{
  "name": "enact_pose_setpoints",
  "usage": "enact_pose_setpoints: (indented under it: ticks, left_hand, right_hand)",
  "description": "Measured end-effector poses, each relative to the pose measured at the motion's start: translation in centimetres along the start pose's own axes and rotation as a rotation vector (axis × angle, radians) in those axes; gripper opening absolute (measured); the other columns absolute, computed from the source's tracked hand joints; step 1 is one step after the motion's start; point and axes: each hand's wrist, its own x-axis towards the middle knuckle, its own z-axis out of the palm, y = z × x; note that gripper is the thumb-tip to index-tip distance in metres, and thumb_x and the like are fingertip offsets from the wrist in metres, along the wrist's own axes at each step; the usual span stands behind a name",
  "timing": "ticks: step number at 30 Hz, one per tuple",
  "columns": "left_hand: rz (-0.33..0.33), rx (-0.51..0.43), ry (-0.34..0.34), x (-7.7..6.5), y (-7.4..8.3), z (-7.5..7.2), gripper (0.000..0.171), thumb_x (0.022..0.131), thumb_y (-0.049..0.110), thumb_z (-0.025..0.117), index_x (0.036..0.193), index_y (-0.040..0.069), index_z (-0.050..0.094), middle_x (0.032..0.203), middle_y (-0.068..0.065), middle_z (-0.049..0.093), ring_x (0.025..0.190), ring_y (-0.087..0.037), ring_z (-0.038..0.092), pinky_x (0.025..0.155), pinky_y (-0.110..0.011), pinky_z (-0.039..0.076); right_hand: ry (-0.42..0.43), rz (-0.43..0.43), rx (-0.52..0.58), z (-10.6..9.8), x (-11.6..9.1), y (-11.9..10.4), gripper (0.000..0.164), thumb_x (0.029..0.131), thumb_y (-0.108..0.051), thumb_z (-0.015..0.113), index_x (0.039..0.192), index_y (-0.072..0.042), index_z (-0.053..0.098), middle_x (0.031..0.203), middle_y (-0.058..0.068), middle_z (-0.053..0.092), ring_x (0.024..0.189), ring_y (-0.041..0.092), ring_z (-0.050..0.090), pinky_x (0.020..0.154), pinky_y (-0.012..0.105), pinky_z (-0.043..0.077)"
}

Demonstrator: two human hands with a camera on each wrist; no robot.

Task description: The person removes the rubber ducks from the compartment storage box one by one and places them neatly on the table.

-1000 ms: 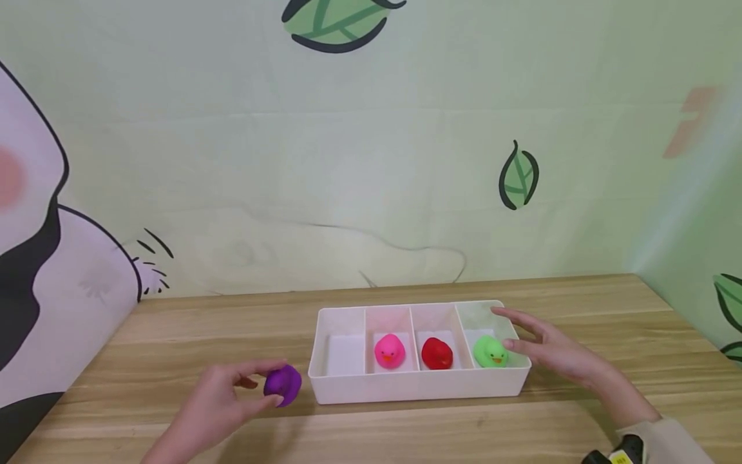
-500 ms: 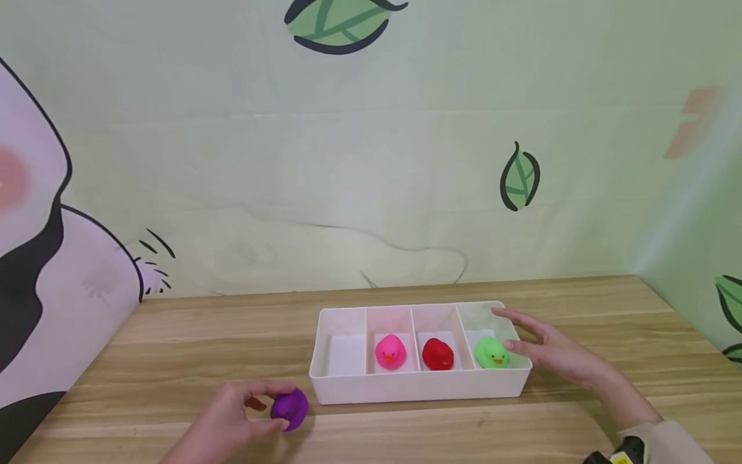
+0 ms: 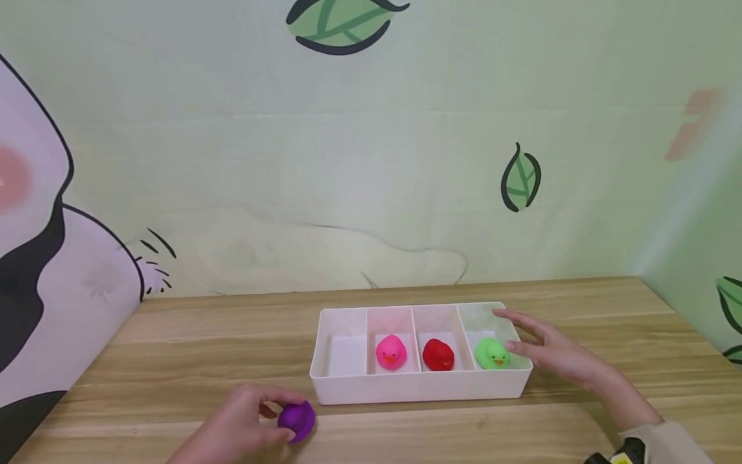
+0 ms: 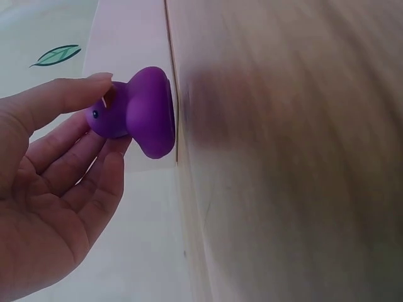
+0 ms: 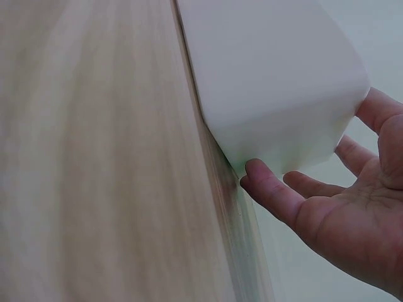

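Observation:
My left hand (image 3: 246,422) pinches a purple rubber duck (image 3: 297,422) between thumb and fingers, in front of the box's left corner. In the left wrist view the duck (image 4: 150,113) is held by its head, its flat base close over the tabletop. My right hand (image 3: 556,351) rests at the right end of a white divided box (image 3: 417,388), its thumb and index finger over the rim. Lower fingers lie along the outside of the end wall in the right wrist view. Inside the box sit a pink duck (image 3: 391,352), a red duck (image 3: 438,355) and a green duck (image 3: 492,353), each in its own compartment.
The box's leftmost compartment (image 3: 346,354) holds nothing. A wooden tabletop (image 3: 174,348) extends around the box. Behind it rises a pale green backdrop (image 3: 371,167) printed with leaves and a large cartoon figure (image 3: 93,258) on the left.
My left hand has carried the purple duck down and slightly right, from beside the box to the tabletop in front of its left corner. The right hand and the box stay in place.

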Motion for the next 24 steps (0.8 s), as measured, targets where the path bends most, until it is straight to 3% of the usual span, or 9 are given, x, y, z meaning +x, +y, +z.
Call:
enact_pose_setpoints:
  ticks: [8,18,24]
  left_hand:
    - [-0.021,-0.022,-0.012,0.22,-0.26,0.20,0.038,0.068,0.002,0.074,0.105,0.003,0.067,0.101,-0.014,0.065,0.079,-0.020,0.060,0.064,-0.020,0.050]
    - [0.011,0.032,-0.016,0.43,-0.34,0.18,0.038,0.066,0.003,0.076,0.103,0.004,0.068,0.098,-0.008,0.067,0.082,-0.016,0.060,0.066,-0.021,0.051]
    - [0.016,0.039,-0.017,0.42,-0.46,0.15,0.039,0.066,0.005,0.076,0.104,0.002,0.067,0.100,-0.011,0.067,0.081,-0.019,0.061,0.066,-0.021,0.051]
  right_hand:
    - [0.003,-0.004,-0.014,-0.01,0.07,0.10,0.061,0.091,-0.026,0.054,0.143,-0.014,0.026,0.149,0.023,0.005,0.130,0.051,0.006,0.088,0.067,0.033]
    - [0.007,0.010,-0.012,0.01,-0.12,-0.07,0.061,0.091,-0.027,0.054,0.144,-0.016,0.025,0.149,0.023,0.004,0.131,0.051,0.006,0.089,0.066,0.034]
    - [0.005,-0.001,-0.007,0.04,-0.13,-0.04,0.060,0.091,-0.026,0.054,0.143,-0.014,0.026,0.149,0.024,0.004,0.131,0.051,0.006,0.089,0.066,0.033]
